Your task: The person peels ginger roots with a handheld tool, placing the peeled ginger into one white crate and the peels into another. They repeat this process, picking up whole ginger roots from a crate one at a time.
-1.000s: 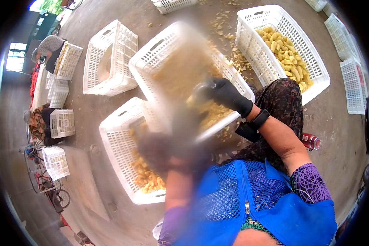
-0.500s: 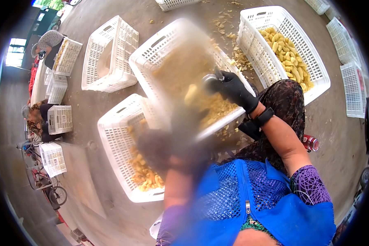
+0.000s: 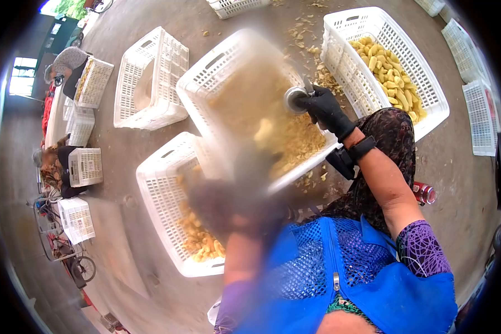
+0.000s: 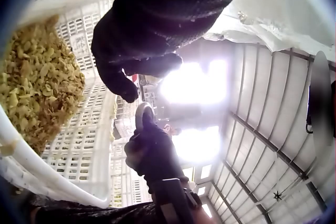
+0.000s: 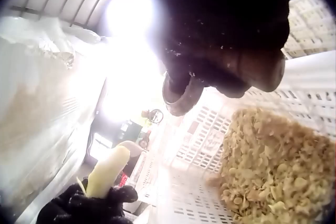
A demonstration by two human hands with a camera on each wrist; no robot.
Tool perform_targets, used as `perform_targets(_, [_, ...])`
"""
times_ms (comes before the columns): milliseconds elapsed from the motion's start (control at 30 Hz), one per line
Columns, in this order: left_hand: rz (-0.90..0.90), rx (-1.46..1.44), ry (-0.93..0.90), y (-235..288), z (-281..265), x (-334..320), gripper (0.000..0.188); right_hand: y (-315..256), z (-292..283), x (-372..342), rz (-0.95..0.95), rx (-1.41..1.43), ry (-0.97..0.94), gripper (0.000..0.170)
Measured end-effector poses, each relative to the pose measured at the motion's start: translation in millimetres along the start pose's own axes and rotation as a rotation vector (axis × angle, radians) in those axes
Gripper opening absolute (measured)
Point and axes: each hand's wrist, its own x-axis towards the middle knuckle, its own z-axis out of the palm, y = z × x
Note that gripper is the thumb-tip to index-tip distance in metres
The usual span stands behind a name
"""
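Observation:
My right hand, in a black glove, grips a round metal tool over the near crate's right side. In the right wrist view the tool's ring sits by the curled fingers of the right hand. A pale yellow peeled piece stands out from my left hand, which is blurred in the head view. The right wrist view shows the left hand pinching that piece. Tool and piece are apart. Below them, the crate holds yellowish peelings.
A crate of yellow pieces stands at the right, another crate with orange-yellow pieces at lower left, and one with a round object at upper left. Peelings lie on the floor. A red can is by the knee. People sit at far left.
My right hand has moved up and to the right with the tool, away from the pale piece. The left hand stays nearly in place with the piece.

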Motion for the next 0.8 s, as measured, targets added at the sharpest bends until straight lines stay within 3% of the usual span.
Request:
perform_targets(233, [0.07,0.108,-0.059,-5.8,-3.7,4.3,0.019,-48.0,1.9,-22.1,0.129,0.125,-0.083,0.024])
perform_targets(333, [0.139,0.117,-0.089,-5.8,-4.7,1.8,0.017,-61.5,2.8,-26.3,-0.013,0.121,-0.08,0.023])
perform_targets(400, [0.168,0.109,-0.107,-4.8,-6.1,2.8,0.017,-52.0,2.2,-25.0,0.039,0.161,-0.121,0.023])
perform_targets(467, [0.633,1.358,-0.02,-1.2,-6.3,7.4,0.013,-45.5,-1.6,-24.3,0.09,0.201,-0.156,0.023])
perform_targets(567, [0.664,1.199,-0.065,-8.5,-8.5,8.2,0.012,-37.6,-1.8,-20.0,0.105,0.198,-0.237,0.021])
perform_targets(633, [0.685,1.045,-0.101,-13.0,-12.7,7.5,0.012,2.2,9.3,-4.7,-0.24,0.125,-0.124,0.019])
perform_targets(667, [0.695,0.968,-0.116,-12.8,-13.6,7.3,0.012,9.5,6.4,3.5,-0.242,0.129,-0.121,0.019])
perform_targets(733, [0.658,0.864,-0.099,-11.4,-11.9,5.4,0.012,5.3,0.4,16.1,-0.822,-0.448,0.26,0.015])
perform_targets(767, [0.633,0.815,-0.093,-11.0,-11.8,4.1,0.012,5.7,-2.2,13.5,-0.82,-0.449,0.269,0.015])
perform_targets(800, [0.604,0.782,-0.08,-11.4,-11.1,2.8,0.012,-19.6,-7.4,1.8,-0.375,-0.206,0.164,0.014])
